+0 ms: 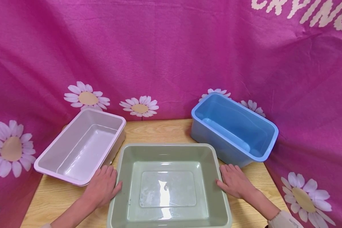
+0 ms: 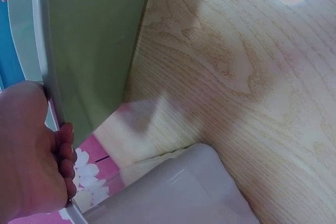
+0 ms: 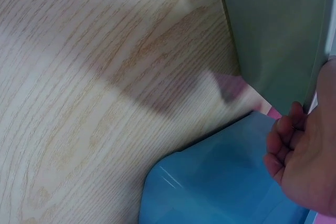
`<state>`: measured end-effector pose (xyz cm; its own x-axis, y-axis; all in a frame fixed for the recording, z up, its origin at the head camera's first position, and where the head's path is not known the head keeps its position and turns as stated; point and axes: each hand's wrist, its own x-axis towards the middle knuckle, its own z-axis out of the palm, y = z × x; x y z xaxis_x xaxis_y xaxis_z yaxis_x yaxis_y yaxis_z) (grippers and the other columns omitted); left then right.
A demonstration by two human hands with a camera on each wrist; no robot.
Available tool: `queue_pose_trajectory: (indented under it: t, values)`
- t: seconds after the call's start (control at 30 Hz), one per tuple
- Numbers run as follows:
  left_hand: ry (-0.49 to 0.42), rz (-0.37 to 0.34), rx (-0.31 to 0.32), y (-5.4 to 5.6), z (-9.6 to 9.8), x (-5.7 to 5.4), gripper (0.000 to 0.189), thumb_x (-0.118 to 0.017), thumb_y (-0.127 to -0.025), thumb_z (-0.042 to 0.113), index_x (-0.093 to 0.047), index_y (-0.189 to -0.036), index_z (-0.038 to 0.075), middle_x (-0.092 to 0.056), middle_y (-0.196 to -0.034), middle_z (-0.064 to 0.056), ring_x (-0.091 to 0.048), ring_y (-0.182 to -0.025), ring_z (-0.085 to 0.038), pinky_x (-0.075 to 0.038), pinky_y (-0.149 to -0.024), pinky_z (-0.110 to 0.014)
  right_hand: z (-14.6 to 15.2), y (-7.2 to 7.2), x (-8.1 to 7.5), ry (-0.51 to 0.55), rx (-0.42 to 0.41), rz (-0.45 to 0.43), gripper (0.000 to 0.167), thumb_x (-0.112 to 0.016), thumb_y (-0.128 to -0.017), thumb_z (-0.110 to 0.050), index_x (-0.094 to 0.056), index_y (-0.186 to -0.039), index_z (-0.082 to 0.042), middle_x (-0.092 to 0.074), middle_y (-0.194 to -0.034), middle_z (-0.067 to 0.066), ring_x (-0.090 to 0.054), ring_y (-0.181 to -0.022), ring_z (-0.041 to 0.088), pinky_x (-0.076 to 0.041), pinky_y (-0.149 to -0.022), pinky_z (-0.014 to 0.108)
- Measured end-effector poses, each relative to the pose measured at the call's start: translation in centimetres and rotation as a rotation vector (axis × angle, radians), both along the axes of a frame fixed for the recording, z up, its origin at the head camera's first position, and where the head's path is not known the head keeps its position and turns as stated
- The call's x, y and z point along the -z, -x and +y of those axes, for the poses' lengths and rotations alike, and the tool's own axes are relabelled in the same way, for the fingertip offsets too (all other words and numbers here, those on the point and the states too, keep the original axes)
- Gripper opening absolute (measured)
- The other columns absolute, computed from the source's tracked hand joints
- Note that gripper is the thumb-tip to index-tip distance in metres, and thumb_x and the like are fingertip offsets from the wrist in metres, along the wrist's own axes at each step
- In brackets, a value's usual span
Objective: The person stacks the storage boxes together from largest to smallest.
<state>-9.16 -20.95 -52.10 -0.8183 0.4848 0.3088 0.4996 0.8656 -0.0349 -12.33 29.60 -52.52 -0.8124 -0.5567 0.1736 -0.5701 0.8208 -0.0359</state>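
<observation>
Both side rims of a rectangular sage-green plastic basin (image 1: 165, 152) are gripped, with the basin at the near middle of the wood-grain tabletop (image 1: 159, 131). The left hand (image 1: 102, 183) curls its fingers outside the rim, thumb over the edge; the right hand (image 1: 236, 183) holds the opposite side likewise. Beyond, a lilac bin (image 1: 85, 148) stands near the left hand, a deep blue bin (image 1: 231, 123) near the right.

Place: small, screened-off; kind of room unclear
Cloth (image 1: 174, 53): magenta, printed with daisies (image 1: 87, 98), hanging behind and along both sides
Desk (image 1: 159, 131): pale wood grain
</observation>
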Motion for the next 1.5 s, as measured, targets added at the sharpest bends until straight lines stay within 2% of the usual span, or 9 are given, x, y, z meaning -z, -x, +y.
queue_pose_trajectory:
  t: [0.3, 0.67, 0.9, 1.07, 1.2, 1.37, 1.5]
  values:
    - [0.014, 0.002, -0.002, 0.2, 0.0, -0.2, 0.037, -0.059, -0.085, 0.037, -0.051, -0.082, 0.001, -0.041, -0.081, -0.011, -0.044, -0.079, -0.033, -0.039, -0.068, -0.043, 0.0, 0.0, -0.1, -0.018, 0.023, -0.017, 0.033, -0.059, -0.090, -0.039, -0.046, -0.089, -0.009, -0.044, -0.074, 0.000, -0.047, -0.073, 0.024, -0.035, -0.068, 0.038]
    - [0.081, -0.053, -0.030, 0.4, 0.3, -1.3, 0.040, -0.065, -0.085, 0.040, -0.052, -0.081, 0.002, -0.045, -0.084, -0.013, -0.045, -0.083, -0.034, -0.039, -0.069, -0.043, -0.3, -0.7, -1.5, -0.012, 0.074, -0.119, 0.032, -0.062, -0.094, -0.042, -0.046, -0.088, -0.015, -0.043, -0.075, -0.007, -0.049, -0.075, 0.022, -0.034, -0.069, 0.037]
    - [0.119, -0.087, -0.050, 0.9, 0.3, -2.4, 0.045, -0.065, -0.088, 0.045, -0.051, -0.082, 0.002, -0.044, -0.082, -0.013, -0.045, -0.079, -0.033, -0.038, -0.068, -0.043, 0.1, -0.7, -2.3, 0.035, 0.092, -0.062, 0.030, -0.065, -0.094, -0.038, -0.048, -0.081, -0.018, -0.039, -0.071, -0.009, -0.048, -0.072, 0.020, -0.035, -0.067, 0.036]
    - [0.078, -0.104, -0.083, 2.0, 0.4, -3.7, 0.041, -0.067, -0.090, 0.040, -0.051, -0.087, 0.003, -0.047, -0.086, -0.013, -0.047, -0.081, -0.034, -0.038, -0.068, -0.043, 0.2, -0.7, -3.2, 0.021, 0.118, -0.038, 0.025, -0.064, -0.095, -0.031, -0.052, -0.082, -0.014, -0.046, -0.074, -0.002, -0.050, -0.075, 0.024, -0.040, -0.070, 0.040]
    - [0.040, -0.098, -0.078, 3.1, 0.5, -4.3, 0.037, -0.067, -0.091, 0.037, -0.051, -0.091, 0.003, -0.050, -0.089, -0.014, -0.048, -0.085, -0.034, -0.039, -0.069, -0.044, 0.3, -0.6, -4.0, -0.002, 0.156, -0.009, 0.021, -0.062, -0.096, -0.026, -0.056, -0.087, -0.008, -0.052, -0.078, 0.005, -0.053, -0.078, 0.028, -0.044, -0.075, 0.043]
    - [0.006, -0.095, -0.047, 4.9, 1.2, -4.9, 0.034, -0.065, -0.093, 0.033, -0.054, -0.099, 0.002, -0.053, -0.093, -0.014, -0.048, -0.088, -0.034, -0.039, -0.072, -0.044, 0.7, -0.5, -5.3, 0.010, 0.213, 0.019, 0.023, -0.062, -0.095, -0.026, -0.053, -0.082, -0.010, -0.045, -0.070, 0.002, -0.050, -0.071, 0.027, -0.043, -0.066, 0.041]
    - [0.026, -0.112, -0.032, 6.4, 2.2, -5.5, 0.036, -0.064, -0.095, 0.035, -0.054, -0.105, 0.001, -0.054, -0.098, -0.014, -0.048, -0.092, -0.033, -0.038, -0.075, -0.044, 0.9, -0.2, -6.3, 0.037, 0.248, 0.050, 0.026, -0.061, -0.096, -0.028, -0.051, -0.079, -0.011, -0.045, -0.069, 0.002, -0.052, -0.069, 0.029, -0.043, -0.061, 0.042]
